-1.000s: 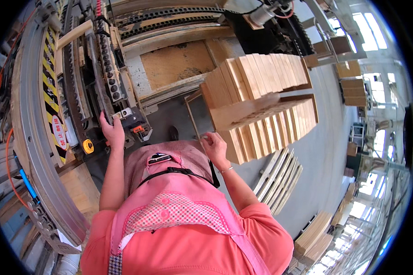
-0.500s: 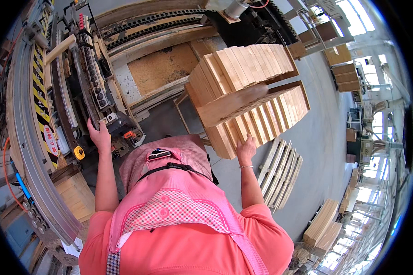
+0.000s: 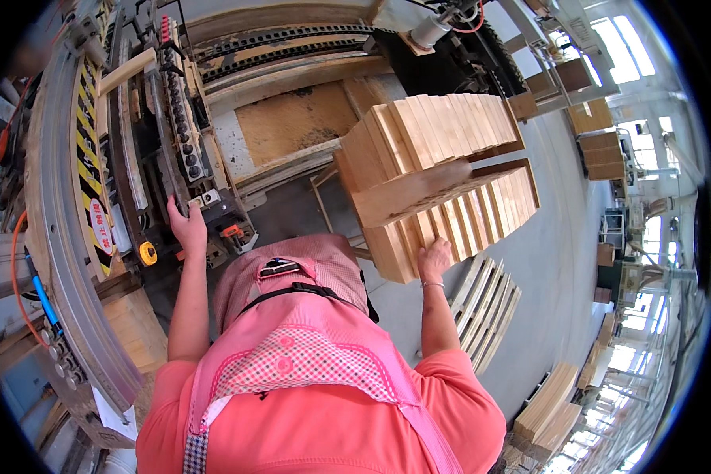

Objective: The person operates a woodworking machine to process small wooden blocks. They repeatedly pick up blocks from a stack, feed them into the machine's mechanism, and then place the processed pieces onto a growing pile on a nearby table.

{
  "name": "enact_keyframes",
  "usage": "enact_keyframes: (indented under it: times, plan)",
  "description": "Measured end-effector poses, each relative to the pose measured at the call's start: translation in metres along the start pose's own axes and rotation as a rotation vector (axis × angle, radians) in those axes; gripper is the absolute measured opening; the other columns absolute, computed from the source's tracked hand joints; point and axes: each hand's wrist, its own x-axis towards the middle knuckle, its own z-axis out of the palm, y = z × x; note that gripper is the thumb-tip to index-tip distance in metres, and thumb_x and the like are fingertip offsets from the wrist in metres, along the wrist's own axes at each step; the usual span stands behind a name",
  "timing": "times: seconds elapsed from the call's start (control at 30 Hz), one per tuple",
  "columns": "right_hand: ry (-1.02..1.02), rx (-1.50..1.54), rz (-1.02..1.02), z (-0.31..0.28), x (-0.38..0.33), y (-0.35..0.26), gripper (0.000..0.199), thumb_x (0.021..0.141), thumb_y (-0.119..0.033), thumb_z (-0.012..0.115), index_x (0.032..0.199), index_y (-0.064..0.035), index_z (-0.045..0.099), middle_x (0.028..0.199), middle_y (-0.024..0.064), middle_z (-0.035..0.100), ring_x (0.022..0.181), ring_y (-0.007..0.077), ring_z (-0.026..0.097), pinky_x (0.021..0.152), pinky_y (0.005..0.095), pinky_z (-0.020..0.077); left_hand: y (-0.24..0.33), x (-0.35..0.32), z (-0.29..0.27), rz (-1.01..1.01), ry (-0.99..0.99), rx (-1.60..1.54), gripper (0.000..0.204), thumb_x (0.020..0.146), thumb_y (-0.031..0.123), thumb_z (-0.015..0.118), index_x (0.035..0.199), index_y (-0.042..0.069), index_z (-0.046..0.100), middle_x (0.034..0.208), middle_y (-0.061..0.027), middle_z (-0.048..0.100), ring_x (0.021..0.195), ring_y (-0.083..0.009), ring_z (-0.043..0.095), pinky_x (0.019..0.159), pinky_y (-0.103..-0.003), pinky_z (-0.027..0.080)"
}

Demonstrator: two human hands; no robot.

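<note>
right hand (image 3: 434, 259) now flat on the plank stack (image 3: 438, 182) — left hand (image 3: 188, 229) (grip unclear) stays at machine (image 3: 182, 158).

A stack of pale wooden boards (image 3: 438, 178) stands on edge in two tiers, upper right of centre.

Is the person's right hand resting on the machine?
No, the right hand touches the stacked wooden boards, while the left hand is on the machine.

Wooden pallet (image 3: 488, 308), stacked boards (image 3: 553, 407)
</note>
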Motion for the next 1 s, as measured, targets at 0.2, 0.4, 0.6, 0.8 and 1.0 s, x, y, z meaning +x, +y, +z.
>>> enact_keyframes:
  times: [0.2,0.4,0.6,0.8,1.0]
  plan:
    - [0.102,0.051,-0.15,-0.014,-0.003,-0.006,0.036,0.063,-0.017,0.068,0.091,-0.0034,0.049,0.095,0.0141,0.052,0.093,0.0324,0.052,0.082,0.041,0.0456,-0.009,0.002,-0.002,0.038,0.01,0.014,0.052,0.082,0.015,0.057,0.128,-0.002,0.04,0.121,-0.0207,0.052,0.112,-0.0316,0.051,0.097,-0.036,0.037]
    - [0.203,0.251,-0.466,-0.062,0.012,-0.072,0.047,0.064,-0.015,0.072,0.105,-0.0051,0.052,0.096,0.0149,0.056,0.09,0.0343,0.056,0.076,0.0428,0.0465,0.003,-0.005,0.001,0.062,0.048,0.031,0.051,0.079,0.009,0.055,0.127,-0.001,0.04,0.12,-0.0209,0.052,0.112,-0.033,0.05,0.097,-0.037,0.036]
    - [0.206,0.383,-1.001,-0.115,0.069,-0.242,0.047,0.065,-0.013,0.071,0.108,-0.0033,0.054,0.096,0.0148,0.055,0.092,0.034,0.055,0.075,0.0413,0.0482,0.01,-0.008,-0.001,0.028,0.07,0.033,0.05,0.079,0.009,0.056,0.126,0.0,0.042,0.121,-0.0218,0.051,0.113,-0.0352,0.049,0.096,-0.038,0.038]
    - [0.118,0.526,-1.468,-0.145,0.097,-0.455,0.046,0.063,-0.014,0.073,0.104,-0.0034,0.055,0.095,0.0145,0.055,0.091,0.0332,0.055,0.073,0.041,0.0485,0.022,-0.01,-0.005,0.005,0.089,0.006,0.05,0.079,0.01,0.058,0.125,-0.002,0.042,0.118,-0.0213,0.053,0.11,-0.0332,0.051,0.094,-0.037,0.039]
    - [0.105,0.536,-1.793,-0.151,0.086,-0.652,0.035,0.064,-0.014,0.069,0.095,-0.0024,0.058,0.092,0.0163,0.057,0.088,0.0332,0.057,0.074,0.0407,0.0495,0.031,-0.015,-0.006,-0.118,0.089,0.031,0.052,0.08,0.015,0.06,0.127,0.0,0.044,0.117,-0.0184,0.056,0.106,-0.0284,0.056,0.09,-0.035,0.042]
